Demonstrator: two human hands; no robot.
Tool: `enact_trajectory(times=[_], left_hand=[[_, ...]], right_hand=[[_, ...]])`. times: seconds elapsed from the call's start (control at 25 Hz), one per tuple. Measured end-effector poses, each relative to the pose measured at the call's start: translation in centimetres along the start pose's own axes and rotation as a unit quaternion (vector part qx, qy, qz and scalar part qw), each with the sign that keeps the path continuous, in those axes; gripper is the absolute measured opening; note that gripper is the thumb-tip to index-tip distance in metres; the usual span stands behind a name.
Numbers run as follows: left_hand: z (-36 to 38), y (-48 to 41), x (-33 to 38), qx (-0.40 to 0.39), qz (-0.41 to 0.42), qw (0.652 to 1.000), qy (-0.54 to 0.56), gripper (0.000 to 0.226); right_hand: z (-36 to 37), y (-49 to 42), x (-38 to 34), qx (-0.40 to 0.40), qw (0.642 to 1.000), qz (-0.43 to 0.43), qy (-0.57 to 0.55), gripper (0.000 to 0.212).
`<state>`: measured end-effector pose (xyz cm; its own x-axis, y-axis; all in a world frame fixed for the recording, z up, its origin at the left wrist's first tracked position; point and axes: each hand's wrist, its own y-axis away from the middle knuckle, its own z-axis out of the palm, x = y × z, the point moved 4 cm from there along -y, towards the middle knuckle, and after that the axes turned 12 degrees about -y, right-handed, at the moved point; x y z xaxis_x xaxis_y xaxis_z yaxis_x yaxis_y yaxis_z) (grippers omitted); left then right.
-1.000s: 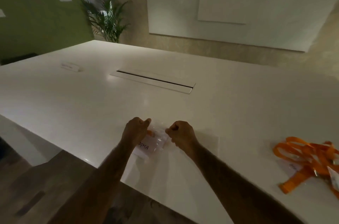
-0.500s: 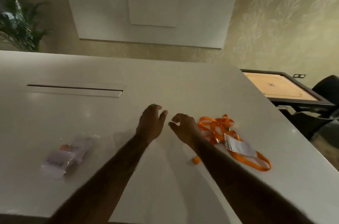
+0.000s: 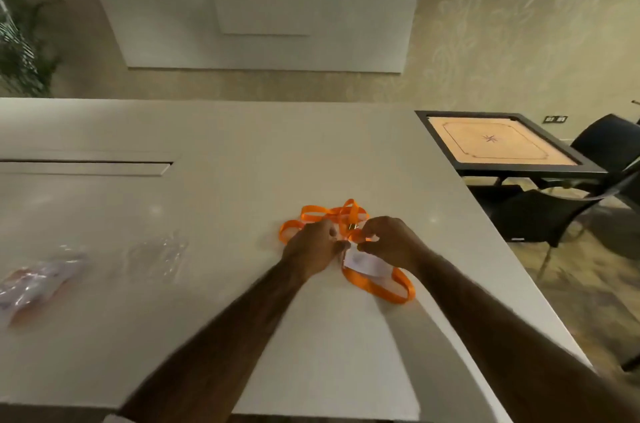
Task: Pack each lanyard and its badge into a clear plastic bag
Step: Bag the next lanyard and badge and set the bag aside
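Observation:
An orange lanyard (image 3: 375, 285) lies tangled on the white table (image 3: 242, 152), with its white badge (image 3: 367, 261) on top of the strap. My left hand (image 3: 311, 247) and my right hand (image 3: 389, 239) meet over the tangle, fingers curled and pinching the strap near its metal clip (image 3: 352, 225). An empty clear plastic bag (image 3: 156, 258) lies flat to the left. Further left a packed bag (image 3: 34, 280) holds an orange lanyard and a badge.
A long cable slot (image 3: 86, 168) runs across the table's left part. The table's right edge is close to my right arm; beyond it stand a carrom board table (image 3: 498, 143) and dark chairs (image 3: 554, 214). A plant (image 3: 20, 41) stands far left.
My hands let go of the packed bag, which now lies at the left. The view swung right and both hands moved onto the loose orange lanyard and took hold of it.

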<state>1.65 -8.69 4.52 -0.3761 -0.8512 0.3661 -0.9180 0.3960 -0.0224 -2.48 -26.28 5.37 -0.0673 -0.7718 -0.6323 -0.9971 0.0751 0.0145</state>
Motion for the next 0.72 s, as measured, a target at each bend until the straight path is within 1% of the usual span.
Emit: enact_trajectory(times=[0.08,0.16,0.24,0.28,0.32,0.36,0.48,0.52,0.6,0.64,0.72], left_hand=[[0.5,-0.4,0.6,-0.004,-0.023,1.000,0.017,0.037],[0.5,-0.8,0.8,-0.004,-0.048,0.997,0.057,0.042],[0.3,-1.3,0.6,0.013,-0.051,0.996,0.077,0.027],[0.2,-1.5,0.5,0.018,-0.042,0.996,0.072,0.018],[0.0,-1.4,0.4,0.023,-0.028,0.997,0.069,0.014],[-0.1,-1.4,0.3,0.025,-0.013,0.998,0.056,0.015],[0.2,-1.6,-0.5,0.000,0.040,0.998,0.041,0.014],[0.0,-1.6,-0.6,-0.014,0.059,0.998,0.033,0.015],[-0.8,-1.9,-0.6,-0.009,0.100,0.994,0.049,0.022],[-1.5,-2.2,-0.7,0.011,0.121,0.990,0.067,0.027],[-3.7,-2.4,-0.4,0.028,0.128,0.985,0.114,0.034]], right_hand=[[0.1,0.9,-0.1,-0.037,0.998,-0.003,0.044,0.045],[0.7,1.8,-1.0,-0.044,0.994,-0.026,0.095,0.060],[1.8,2.3,-1.8,-0.055,0.990,-0.044,0.124,0.068],[2.3,2.4,-2.0,-0.065,0.988,-0.047,0.135,0.068],[2.7,2.3,-2.1,-0.075,0.985,-0.050,0.144,0.065],[2.9,2.2,-2.3,-0.080,0.984,-0.050,0.150,0.059],[2.9,1.3,-2.9,-0.075,0.988,-0.027,0.133,0.031],[2.7,0.9,-3.1,-0.081,0.989,-0.018,0.124,0.025],[1.6,-0.2,-3.6,-0.074,0.991,-0.004,0.108,0.020],[0.7,-0.8,-3.9,-0.051,0.994,-0.007,0.100,0.020],[-1.2,-1.9,-4.9,-0.005,0.997,-0.023,0.074,0.024]])
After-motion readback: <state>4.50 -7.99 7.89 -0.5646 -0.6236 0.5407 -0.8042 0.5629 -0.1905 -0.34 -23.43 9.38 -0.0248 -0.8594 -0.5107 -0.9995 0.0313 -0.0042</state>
